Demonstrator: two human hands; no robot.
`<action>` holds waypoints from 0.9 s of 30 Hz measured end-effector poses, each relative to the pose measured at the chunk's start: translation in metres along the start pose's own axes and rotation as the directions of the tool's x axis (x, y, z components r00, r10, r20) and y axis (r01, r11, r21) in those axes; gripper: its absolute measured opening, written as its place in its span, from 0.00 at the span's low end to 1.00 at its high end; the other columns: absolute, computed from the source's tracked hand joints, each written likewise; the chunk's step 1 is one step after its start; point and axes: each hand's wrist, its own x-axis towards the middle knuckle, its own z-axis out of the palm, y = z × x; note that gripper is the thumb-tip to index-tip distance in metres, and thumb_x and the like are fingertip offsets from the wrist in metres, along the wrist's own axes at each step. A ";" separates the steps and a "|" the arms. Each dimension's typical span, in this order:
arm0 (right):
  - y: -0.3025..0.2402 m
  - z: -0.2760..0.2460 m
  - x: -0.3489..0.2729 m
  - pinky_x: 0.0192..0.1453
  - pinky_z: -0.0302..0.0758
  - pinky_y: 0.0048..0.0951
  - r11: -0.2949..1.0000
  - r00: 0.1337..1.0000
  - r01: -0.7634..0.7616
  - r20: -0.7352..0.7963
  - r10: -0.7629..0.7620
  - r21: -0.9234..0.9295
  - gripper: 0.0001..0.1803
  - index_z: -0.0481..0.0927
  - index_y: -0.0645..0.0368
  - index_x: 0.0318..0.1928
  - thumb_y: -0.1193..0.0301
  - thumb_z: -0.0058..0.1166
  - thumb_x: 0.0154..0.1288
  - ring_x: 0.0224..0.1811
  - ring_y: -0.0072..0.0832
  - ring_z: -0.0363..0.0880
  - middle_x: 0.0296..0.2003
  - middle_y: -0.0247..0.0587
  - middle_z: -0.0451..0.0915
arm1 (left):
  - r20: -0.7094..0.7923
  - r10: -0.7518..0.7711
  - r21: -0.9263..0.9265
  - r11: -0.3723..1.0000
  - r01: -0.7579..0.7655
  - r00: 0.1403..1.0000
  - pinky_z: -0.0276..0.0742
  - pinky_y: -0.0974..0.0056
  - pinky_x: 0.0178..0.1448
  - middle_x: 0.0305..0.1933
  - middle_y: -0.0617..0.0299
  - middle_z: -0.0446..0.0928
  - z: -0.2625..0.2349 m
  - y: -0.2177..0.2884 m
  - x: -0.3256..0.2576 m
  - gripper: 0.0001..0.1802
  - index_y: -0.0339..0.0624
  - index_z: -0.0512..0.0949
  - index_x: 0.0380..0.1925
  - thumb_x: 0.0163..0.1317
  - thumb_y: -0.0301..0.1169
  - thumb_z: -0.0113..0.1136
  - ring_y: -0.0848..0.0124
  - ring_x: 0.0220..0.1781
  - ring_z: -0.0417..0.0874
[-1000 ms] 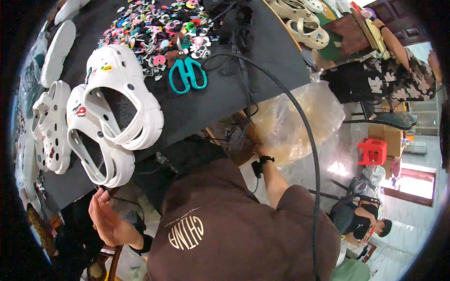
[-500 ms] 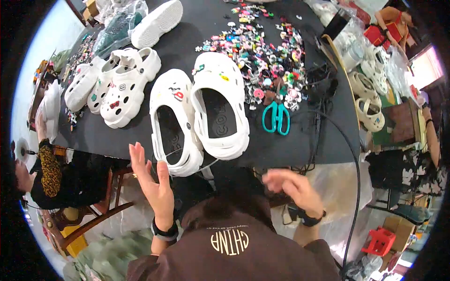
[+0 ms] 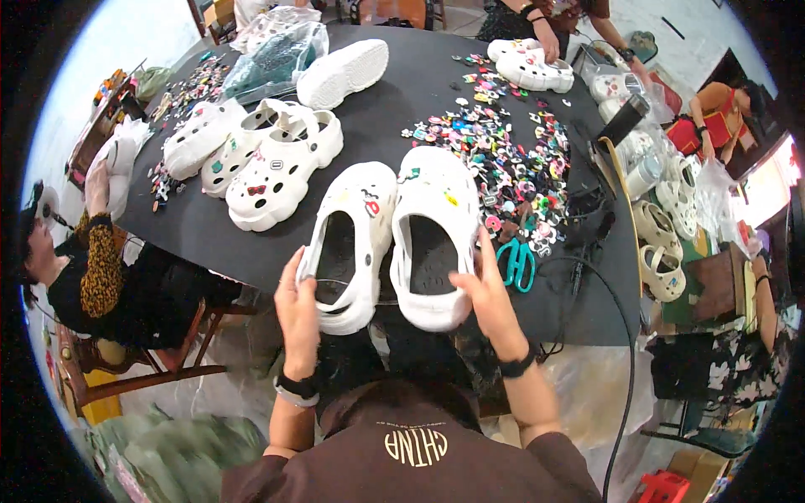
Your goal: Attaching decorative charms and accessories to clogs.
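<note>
Two white clogs stand side by side at the table's near edge, toes pointing away, with small charms on their uppers. My left hand [image 3: 297, 318] is at the outer side of the left clog [image 3: 376, 214], fingers along its rim and thumb by the heel opening. Around the outer heel side of the right clog [image 3: 451, 180] my right hand [image 3: 495, 303] is closed, its thumb over the opening's edge. Teal-handled scissors [image 3: 506, 263] lie just right of that hand. Beyond them spreads a pile of colourful shoe charms [image 3: 511, 159].
More white clogs [image 3: 272, 189] stand at the left, and one lies sole out [image 3: 344, 74] behind them. A black cable [image 3: 616, 293] runs down the right side. Co-workers sit left and right; across the table, a person's hand [image 3: 547, 42] touches another decorated clog.
Both hands have come up from beside the clogs onto their outer sides. The view has shifted, bringing the table's far side and a person there into sight.
</note>
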 end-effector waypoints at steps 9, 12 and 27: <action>0.042 0.043 -0.086 0.68 0.48 0.35 0.997 0.999 -0.033 -0.011 0.034 0.075 0.50 0.24 0.63 0.66 0.75 0.49 0.59 0.66 0.38 0.50 0.64 0.55 0.47 | -0.111 0.540 0.606 0.702 -0.374 0.834 0.68 0.64 0.52 0.49 0.51 0.75 0.000 0.022 0.001 0.21 0.34 0.71 0.51 0.56 0.19 0.51 0.64 0.46 0.76; 0.043 0.046 -0.089 0.68 0.48 0.36 1.000 1.000 0.021 -0.019 -0.022 -0.021 0.50 0.24 0.62 0.66 0.76 0.49 0.57 0.66 0.39 0.50 0.64 0.55 0.46 | 0.140 0.458 0.304 0.824 -0.478 0.878 0.68 0.62 0.53 0.46 0.51 0.76 0.001 0.047 -0.044 0.16 0.34 0.73 0.46 0.55 0.19 0.53 0.63 0.47 0.76; 0.058 0.037 -0.115 0.69 0.48 0.44 0.824 0.980 0.142 0.196 -0.039 -0.548 0.53 0.30 0.77 0.63 0.66 0.57 0.56 0.67 0.58 0.44 0.63 0.73 0.41 | 0.541 -0.442 -0.544 0.464 0.699 0.715 0.68 0.65 0.56 0.54 0.59 0.70 0.065 0.029 -0.066 0.22 0.37 0.62 0.56 0.63 0.30 0.52 0.69 0.54 0.72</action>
